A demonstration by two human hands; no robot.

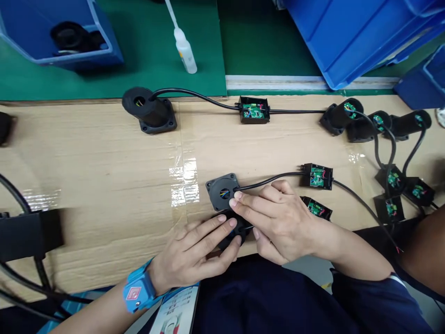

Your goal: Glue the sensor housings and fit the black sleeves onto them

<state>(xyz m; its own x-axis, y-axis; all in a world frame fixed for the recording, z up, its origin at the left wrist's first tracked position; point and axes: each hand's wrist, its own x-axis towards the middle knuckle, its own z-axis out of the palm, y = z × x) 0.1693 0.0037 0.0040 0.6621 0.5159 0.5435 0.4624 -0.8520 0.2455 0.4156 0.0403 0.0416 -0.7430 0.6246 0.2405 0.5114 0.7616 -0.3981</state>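
My left hand [205, 250], with a blue strap [140, 288] on its wrist, has its fingers closed over a black round housing [227, 241] near the table's front edge. My right hand [278, 220] pinches at a black cable [247, 227] coming out of that housing; its fingers partly hide both. Just beyond the fingertips lies a black square-flanged part [222, 192] with coloured wires in its centre hole. A cable [271, 178] links it to an open black box [317, 176] with a green circuit board. Another open box [316, 208] sits partly behind my right hand.
At the back stand a black flanged tube [153, 109] and a wired open box [255, 110]. More tubes [340, 116] and boxes [391, 208] crowd the right, beside another person's arm [426, 250]. Blue bins [104, 28], a white bottle [186, 51] and a black box [31, 234] surround the cardboard.
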